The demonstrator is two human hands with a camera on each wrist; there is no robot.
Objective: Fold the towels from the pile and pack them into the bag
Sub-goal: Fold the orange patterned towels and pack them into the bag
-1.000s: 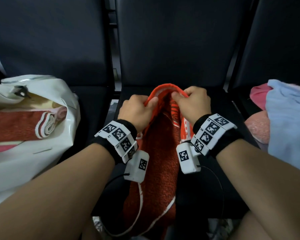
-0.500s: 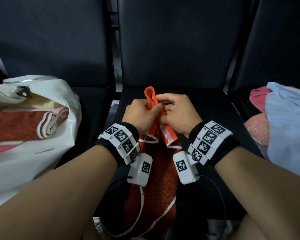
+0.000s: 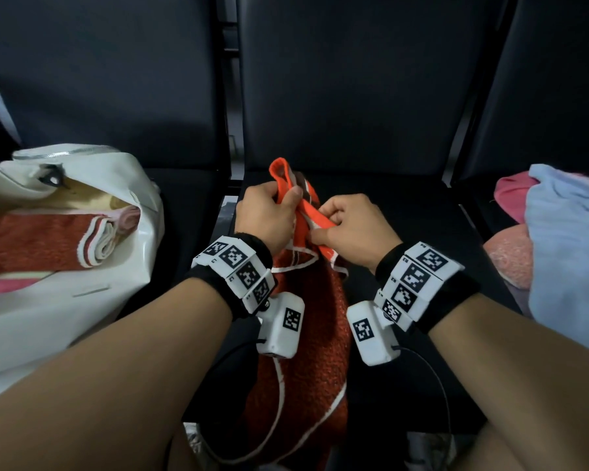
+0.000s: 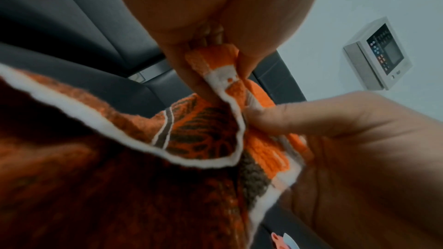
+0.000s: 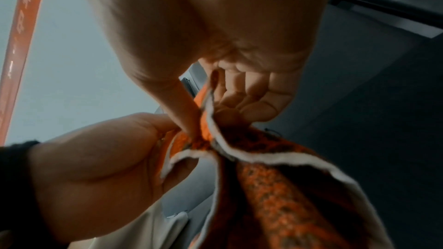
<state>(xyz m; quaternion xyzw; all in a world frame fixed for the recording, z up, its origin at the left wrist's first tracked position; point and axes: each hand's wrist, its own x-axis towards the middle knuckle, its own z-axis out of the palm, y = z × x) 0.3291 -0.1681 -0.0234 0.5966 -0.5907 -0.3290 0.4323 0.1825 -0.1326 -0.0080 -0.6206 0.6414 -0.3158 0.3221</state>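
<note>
Holding: my left hand [image 3: 264, 217] and my right hand [image 3: 352, 229] both pinch the top edge of the orange towel [image 3: 303, 334], close together over the middle black seat [image 3: 405, 226].
Left hand: fingers curled round a bunched loop of the towel's orange hem, thumb pressed on it.
Right hand: thumb and curled fingers nip the white-trimmed edge just beside my left hand.
Towel: hangs from my hands down over the seat's front edge, between my forearms.
Bag: white bag [image 3: 92, 283] on the left seat, open, with a rolled red towel [image 3: 48, 243] inside.
Pile: light blue towel [image 3: 568, 253] and pink towels [image 3: 510, 260] on the right seat.
</note>
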